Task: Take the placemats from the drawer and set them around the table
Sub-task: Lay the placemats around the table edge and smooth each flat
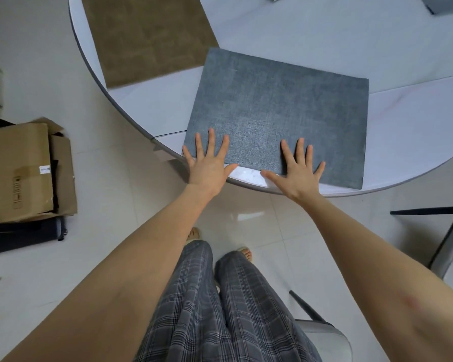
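A blue-grey woven placemat [277, 111] lies flat on the round white table [413, 131], its near edge close to the table's rim. My left hand [209, 163] rests palm down on the mat's near left corner, fingers spread. On the near edge further right, my right hand [298, 169] lies flat as well with fingers apart. Neither hand grips anything. A brown placemat [147, 37] lies on the table at the upper left, partly cut off by the frame's top.
A cardboard box [19, 171] stands on the tiled floor at the left, on a dark case. A dark-framed chair [450, 239] is at the right, another chair back [322, 333] beside my legs. A grey-blue item [445, 3] sits at the table's far right.
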A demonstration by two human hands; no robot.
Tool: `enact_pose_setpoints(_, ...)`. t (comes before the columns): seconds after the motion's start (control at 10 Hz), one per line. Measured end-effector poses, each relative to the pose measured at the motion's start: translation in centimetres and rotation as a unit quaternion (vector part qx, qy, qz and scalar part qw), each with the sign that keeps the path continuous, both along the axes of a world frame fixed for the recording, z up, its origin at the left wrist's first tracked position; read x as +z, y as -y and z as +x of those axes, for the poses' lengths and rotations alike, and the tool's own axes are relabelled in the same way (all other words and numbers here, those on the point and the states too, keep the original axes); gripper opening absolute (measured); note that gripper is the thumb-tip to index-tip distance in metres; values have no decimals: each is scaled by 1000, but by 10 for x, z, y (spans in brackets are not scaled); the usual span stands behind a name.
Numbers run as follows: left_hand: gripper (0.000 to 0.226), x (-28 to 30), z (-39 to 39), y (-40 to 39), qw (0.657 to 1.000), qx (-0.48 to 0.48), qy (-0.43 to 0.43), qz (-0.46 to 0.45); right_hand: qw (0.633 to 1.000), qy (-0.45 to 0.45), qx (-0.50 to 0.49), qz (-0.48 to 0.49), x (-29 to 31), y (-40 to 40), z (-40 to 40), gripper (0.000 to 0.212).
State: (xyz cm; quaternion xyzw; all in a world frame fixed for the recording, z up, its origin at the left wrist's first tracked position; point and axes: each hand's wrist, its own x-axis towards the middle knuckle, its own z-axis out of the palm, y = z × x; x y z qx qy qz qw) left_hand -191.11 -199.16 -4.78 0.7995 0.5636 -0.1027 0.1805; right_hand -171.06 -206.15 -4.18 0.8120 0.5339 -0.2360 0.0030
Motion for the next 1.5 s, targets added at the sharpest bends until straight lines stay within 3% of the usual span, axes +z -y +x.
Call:
enact_pose_setpoints(1.1, 65, 7, 18, 12, 998, 9, 23, -52, 999, -13, 14, 37, -12, 21, 24, 86)
enact_pose_setpoints(1.3, 70, 18, 41, 7, 1000, -1, 2, 26, 992, 41, 61, 102, -18, 30, 41, 72)
enact_pose_setpoints(1.5, 89, 2, 93, 18, 999, -31, 4, -41, 990, 75, 78, 94, -30, 47, 68, 79)
